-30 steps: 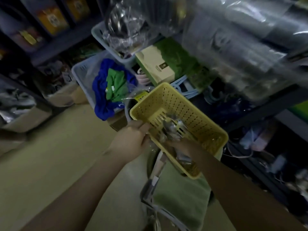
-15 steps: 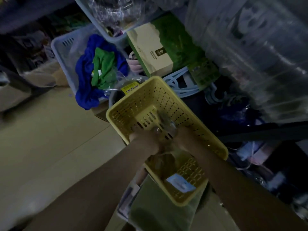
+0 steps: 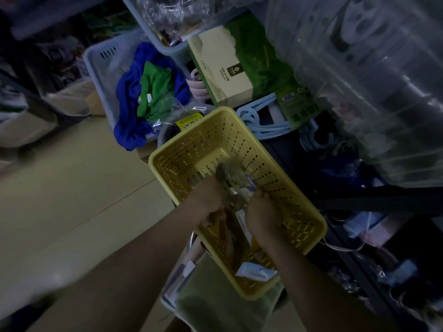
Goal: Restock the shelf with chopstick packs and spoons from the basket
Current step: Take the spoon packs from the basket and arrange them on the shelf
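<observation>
A yellow perforated basket [image 3: 282, 188] sits tilted in the middle of the view. Both my hands are inside it. My left hand [image 3: 208, 200] and my right hand [image 3: 260, 210] close together around a clear-wrapped bundle of spoons [image 3: 231, 174] whose bowls stick up beyond my fingers. Long dark chopstick packs [image 3: 231, 236] lie along the basket floor under my wrists. A small white packet [image 3: 254, 271] rests at the basket's near end. The scene is dim and the bundle is blurred.
A dark shelf rail [image 3: 383, 200] runs right of the basket, with clear plastic-wrapped goods [image 3: 371, 80] above. A green and cream box [image 3: 230, 75], light blue hangers [image 3: 261, 121] and a grey bin of blue and green cloth [image 3: 148, 92] sit beyond. A green towel [image 3: 223, 305] lies below. Beige floor [image 3: 72, 188] at left.
My left hand left the basket rim and joined my right hand inside, both closing on the spoon bundle. The view tilted down, bringing the basket closer.
</observation>
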{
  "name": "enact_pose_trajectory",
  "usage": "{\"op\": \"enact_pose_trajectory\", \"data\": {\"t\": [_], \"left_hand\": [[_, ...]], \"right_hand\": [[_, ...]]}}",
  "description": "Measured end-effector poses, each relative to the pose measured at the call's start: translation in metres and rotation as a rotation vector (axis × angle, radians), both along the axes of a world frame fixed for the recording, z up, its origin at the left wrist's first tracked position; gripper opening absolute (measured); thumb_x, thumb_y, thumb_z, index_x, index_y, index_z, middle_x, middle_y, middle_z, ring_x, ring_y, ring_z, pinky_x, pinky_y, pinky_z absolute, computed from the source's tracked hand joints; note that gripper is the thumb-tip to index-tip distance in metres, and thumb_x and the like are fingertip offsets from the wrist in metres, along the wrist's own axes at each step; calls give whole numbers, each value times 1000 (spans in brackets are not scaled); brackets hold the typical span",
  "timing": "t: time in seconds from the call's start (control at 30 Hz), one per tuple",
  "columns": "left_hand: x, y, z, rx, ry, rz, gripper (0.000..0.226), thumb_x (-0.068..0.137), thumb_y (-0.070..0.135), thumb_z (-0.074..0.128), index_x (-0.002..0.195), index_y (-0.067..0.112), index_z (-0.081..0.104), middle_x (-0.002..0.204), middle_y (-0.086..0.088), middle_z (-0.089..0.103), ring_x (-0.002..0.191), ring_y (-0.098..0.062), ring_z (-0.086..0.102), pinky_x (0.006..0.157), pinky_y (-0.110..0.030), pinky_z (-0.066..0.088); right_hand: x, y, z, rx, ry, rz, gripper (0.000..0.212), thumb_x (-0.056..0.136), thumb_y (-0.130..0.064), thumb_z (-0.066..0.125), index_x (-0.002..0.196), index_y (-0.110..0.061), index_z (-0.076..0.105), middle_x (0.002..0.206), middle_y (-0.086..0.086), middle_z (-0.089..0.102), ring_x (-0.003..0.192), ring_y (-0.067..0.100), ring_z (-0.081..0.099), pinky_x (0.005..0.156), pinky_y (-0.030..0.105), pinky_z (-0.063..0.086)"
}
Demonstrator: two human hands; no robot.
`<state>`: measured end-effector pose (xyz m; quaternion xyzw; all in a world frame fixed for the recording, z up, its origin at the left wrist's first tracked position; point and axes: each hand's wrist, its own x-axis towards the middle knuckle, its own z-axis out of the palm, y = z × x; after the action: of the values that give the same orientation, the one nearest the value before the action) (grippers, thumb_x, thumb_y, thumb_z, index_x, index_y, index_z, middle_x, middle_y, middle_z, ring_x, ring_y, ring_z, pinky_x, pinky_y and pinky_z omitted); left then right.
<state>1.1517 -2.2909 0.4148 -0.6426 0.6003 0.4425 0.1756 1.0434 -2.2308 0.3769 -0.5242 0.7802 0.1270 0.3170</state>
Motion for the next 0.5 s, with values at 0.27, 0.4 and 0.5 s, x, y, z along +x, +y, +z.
{"op": "enact_pose_trajectory", "data": {"t": [0.27, 0.4, 0.5], "left_hand": [[38, -10, 82, -80, 285, 255, 31, 91, 3, 45, 121, 10, 39, 73, -1, 52, 47, -6, 58, 36, -10, 43], [45, 5, 80, -39, 325, 257, 41, 91, 8, 50, 128, 15, 34, 80, -9, 65, 63, -18, 68, 50, -22, 55], [50, 13, 69, -37, 309, 252, 28, 89, 9, 52, 114, 13, 41, 77, -11, 65, 63, -20, 66, 52, -23, 54]], "right_hand": [[22, 2, -29, -57, 52, -153, 61, 91, -42, 47, 136, -5, 31, 139, 15, 41, 127, 29, 38, 103, 40, 33], [23, 1, -31, 99, 50, -67, 79, 87, -57, 45, 138, 1, 29, 142, 21, 35, 130, 33, 34, 103, 40, 33], [21, -2, -38, 265, -68, -84, 98, 72, -69, 56, 141, -3, 32, 144, 21, 36, 131, 36, 39, 102, 45, 37]]}}
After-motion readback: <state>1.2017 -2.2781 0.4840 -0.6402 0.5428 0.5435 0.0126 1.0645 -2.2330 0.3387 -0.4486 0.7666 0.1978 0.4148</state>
